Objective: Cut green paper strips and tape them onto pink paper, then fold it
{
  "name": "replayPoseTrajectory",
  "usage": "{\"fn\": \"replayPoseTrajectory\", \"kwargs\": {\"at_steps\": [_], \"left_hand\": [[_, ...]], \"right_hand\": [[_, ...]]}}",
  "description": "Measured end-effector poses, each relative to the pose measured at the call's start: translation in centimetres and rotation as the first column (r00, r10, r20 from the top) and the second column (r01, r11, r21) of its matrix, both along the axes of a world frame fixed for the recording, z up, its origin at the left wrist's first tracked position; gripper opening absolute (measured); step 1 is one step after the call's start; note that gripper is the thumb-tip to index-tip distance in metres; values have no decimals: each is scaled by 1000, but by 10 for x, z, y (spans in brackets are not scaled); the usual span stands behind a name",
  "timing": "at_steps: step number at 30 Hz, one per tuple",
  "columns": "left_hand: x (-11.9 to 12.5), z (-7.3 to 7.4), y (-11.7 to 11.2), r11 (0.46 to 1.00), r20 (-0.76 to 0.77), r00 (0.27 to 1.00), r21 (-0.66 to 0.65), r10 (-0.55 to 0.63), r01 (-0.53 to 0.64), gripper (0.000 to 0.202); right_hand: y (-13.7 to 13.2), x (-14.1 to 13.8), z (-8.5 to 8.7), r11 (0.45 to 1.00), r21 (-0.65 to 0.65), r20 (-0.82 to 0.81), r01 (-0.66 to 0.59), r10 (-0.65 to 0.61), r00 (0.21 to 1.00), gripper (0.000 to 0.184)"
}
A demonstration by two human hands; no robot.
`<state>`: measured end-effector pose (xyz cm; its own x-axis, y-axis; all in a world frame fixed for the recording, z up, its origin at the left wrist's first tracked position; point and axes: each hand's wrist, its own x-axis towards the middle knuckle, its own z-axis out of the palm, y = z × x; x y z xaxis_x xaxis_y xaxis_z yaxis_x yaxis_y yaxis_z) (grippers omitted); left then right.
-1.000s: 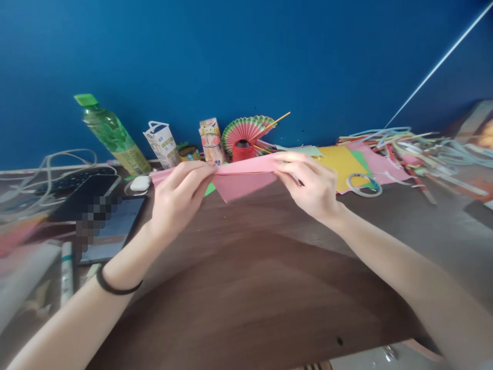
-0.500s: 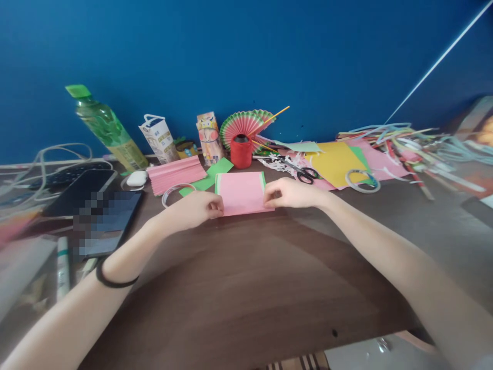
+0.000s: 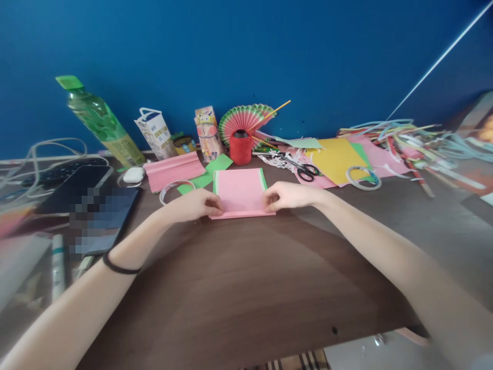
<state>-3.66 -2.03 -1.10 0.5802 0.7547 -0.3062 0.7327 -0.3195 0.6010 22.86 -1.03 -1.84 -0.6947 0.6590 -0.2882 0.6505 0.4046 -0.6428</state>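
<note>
A pink sheet of paper with green side borders (image 3: 241, 191) lies flat on the brown table (image 3: 246, 288). My left hand (image 3: 194, 204) pinches its near left corner, fingers closed on the edge. Its near right corner is pinched the same way by my right hand (image 3: 287, 195). The near edge of the paper looks folded over a narrow strip between my hands.
A pleated pink paper (image 3: 173, 170), tape ring (image 3: 172, 188) and green scraps (image 3: 208, 174) lie left of the sheet. Behind stand a red thread spool (image 3: 241, 146), paper fan (image 3: 244, 119), cartons and a green bottle (image 3: 102, 123). Scissors (image 3: 302, 170), coloured sheets and strips fill the right; phones (image 3: 98, 216) lie left.
A second ago both hands held the pink paper up in the air. They brought it down flat on the table and now pinch its near edge, slightly nearer than half a second ago.
</note>
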Motion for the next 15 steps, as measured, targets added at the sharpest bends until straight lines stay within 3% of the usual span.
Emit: {"fn": "replayPoseTrajectory", "kwargs": {"at_steps": [8, 15], "left_hand": [[-2, -3, 0, 998, 5, 1000, -62, -10, 11, 15], [1, 0, -1, 999, -19, 999, -38, -34, 33, 14]], "right_hand": [[-1, -3, -2, 999, 31, 44, -5, 4, 999, 13], [-2, -5, 1, 1000, 25, 79, 5, -6, 997, 13]]}}
